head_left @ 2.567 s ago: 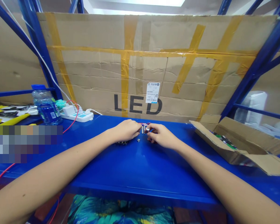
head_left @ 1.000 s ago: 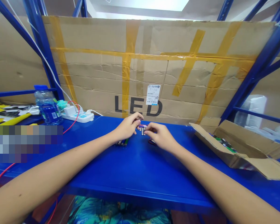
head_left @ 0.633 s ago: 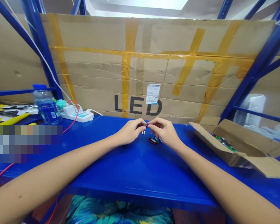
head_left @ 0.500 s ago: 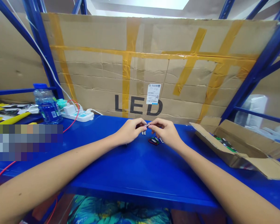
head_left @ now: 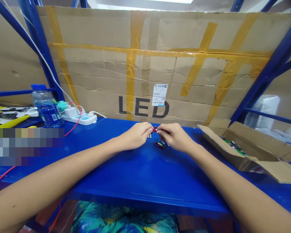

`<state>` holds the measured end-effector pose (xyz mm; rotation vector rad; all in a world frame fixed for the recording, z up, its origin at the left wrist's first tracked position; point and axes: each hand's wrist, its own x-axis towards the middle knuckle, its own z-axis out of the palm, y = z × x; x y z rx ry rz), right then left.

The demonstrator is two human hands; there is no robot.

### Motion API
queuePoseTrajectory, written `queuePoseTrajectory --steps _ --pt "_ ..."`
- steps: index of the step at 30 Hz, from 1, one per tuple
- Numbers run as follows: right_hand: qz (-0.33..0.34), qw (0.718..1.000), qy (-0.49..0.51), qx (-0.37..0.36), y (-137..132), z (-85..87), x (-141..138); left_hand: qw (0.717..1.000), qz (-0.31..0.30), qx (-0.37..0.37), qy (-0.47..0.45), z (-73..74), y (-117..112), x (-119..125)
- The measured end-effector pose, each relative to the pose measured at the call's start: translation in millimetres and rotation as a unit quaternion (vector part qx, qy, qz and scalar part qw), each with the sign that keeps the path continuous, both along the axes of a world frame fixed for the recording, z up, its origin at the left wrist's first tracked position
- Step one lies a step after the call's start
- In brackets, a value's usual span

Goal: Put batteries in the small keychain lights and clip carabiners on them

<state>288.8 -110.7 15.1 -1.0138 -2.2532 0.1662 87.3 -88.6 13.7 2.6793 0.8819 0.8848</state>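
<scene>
My left hand (head_left: pixel 136 134) and my right hand (head_left: pixel 175 136) meet over the far middle of the blue shelf top (head_left: pixel 140 174). Both are closed in a pinch on one small red and silver part (head_left: pixel 155 129) held between their fingertips. Just below it, small silver pieces (head_left: pixel 149 136) lie on the surface by my left fingers. A little bundle of red, green and dark rings (head_left: pixel 160 144) lies under my right hand's fingers.
A taped cardboard sheet marked LED (head_left: pixel 145 69) stands behind the hands. An open cardboard box (head_left: pixel 247 152) with small parts sits at the right. At the far left are a water bottle (head_left: pixel 46 108), a white power strip (head_left: pixel 79 118) and a red wire (head_left: pixel 72 129).
The hands lifted off the surface and came together, pinching a small part between them. The coloured rings under my right hand came into view.
</scene>
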Motion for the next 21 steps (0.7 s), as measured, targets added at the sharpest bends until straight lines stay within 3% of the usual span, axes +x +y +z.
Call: queuePoseTrajectory --steps 3,6,9,12,14,21 --pt "0.011 0.999 -0.039 0.028 0.5 0.8 1.2 1.000 -0.013 -0.019 -0.001 -2.0 0.9 -1.8" --pt "0.021 0.999 -0.032 0.005 0.5 0.6 2.1 0.997 -0.048 -0.035 -0.045 -5.0 2.1 -3.9" --pt "0.040 0.995 0.014 -0.091 -0.9 1.7 2.9 0.995 -0.076 0.014 -0.070 -6.8 1.8 -4.5" --pt "0.056 0.972 0.071 -0.218 -3.1 3.5 2.8 0.993 -0.082 0.066 -0.054 -6.3 -1.1 -4.3" --pt "0.057 0.963 0.085 -0.249 -3.8 4.0 2.2 0.993 -0.081 0.075 -0.034 -5.3 -3.2 -4.0" --pt "0.047 0.996 0.001 -0.074 0.6 -1.2 1.0 0.993 -0.008 0.087 0.075 -4.5 0.1 -0.7"
